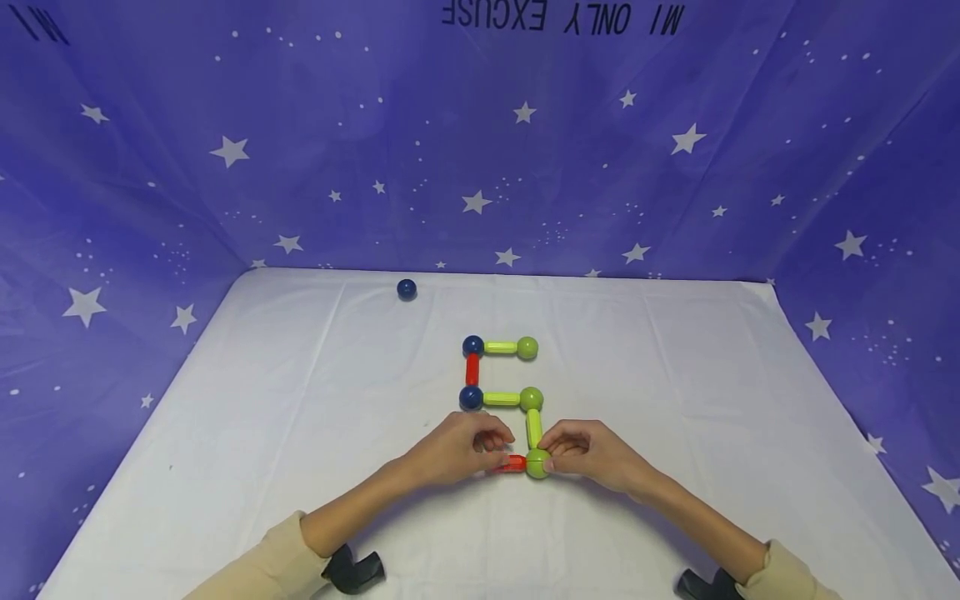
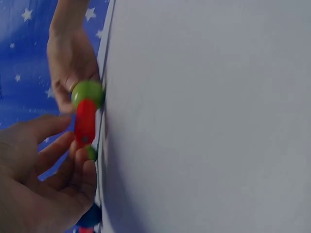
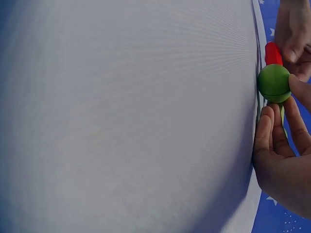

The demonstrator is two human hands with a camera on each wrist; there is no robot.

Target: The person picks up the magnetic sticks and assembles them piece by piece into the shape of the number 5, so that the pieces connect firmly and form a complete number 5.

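My right hand (image 1: pixel 596 454) pinches the lower green ball (image 1: pixel 537 463) between thumb and fingers; its thumb presses on the ball in the right wrist view. A short red rod (image 1: pixel 514 463) joins this ball's left side. Around the rod's free end is my left hand (image 1: pixel 457 450), thumb and fingers loosely bent and a little apart, with the thumb covering part of the rod in the head view. The rod's end face shows in the left wrist view. A yellow-green rod (image 1: pixel 534 428) runs up from the lower ball to another green ball (image 1: pixel 531 398).
Farther back, the chain continues through a yellow-green rod (image 1: pixel 501 399), a blue ball (image 1: pixel 471 397), a red rod (image 1: pixel 472 371), another blue ball (image 1: pixel 473 346), a yellow-green rod (image 1: pixel 500 347) and a green ball (image 1: pixel 528 347). A loose blue ball (image 1: pixel 407 289) lies near the white table's (image 1: pixel 660 358) back edge.
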